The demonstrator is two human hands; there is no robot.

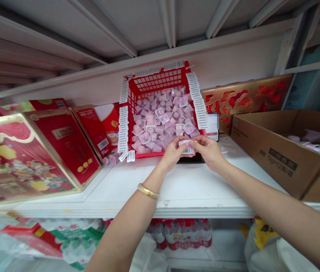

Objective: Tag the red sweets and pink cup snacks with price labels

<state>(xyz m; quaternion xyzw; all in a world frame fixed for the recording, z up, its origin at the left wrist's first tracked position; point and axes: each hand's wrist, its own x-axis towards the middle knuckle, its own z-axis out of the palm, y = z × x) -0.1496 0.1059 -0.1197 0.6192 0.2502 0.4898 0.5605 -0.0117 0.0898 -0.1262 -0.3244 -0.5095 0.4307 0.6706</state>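
Both my left hand (174,153) and my right hand (207,150) pinch one small pink jelly cup (187,150) with a barcode label on it. They hold it at the front edge of a red plastic basket (156,154). Inside the basket lies a heap of similar pink cups (160,117), a few of them showing barcode labels. Rows of white barcode stickers (123,128) hang along the basket's rims. A dark flat object under my hands is partly hidden.
Red gift boxes (60,147) stand on the left of the white shelf (137,189). An open cardboard box (273,158) holding pink cups is on the right, before a gold-and-red box (247,96). Bottle packs (185,234) sit on the shelf below.
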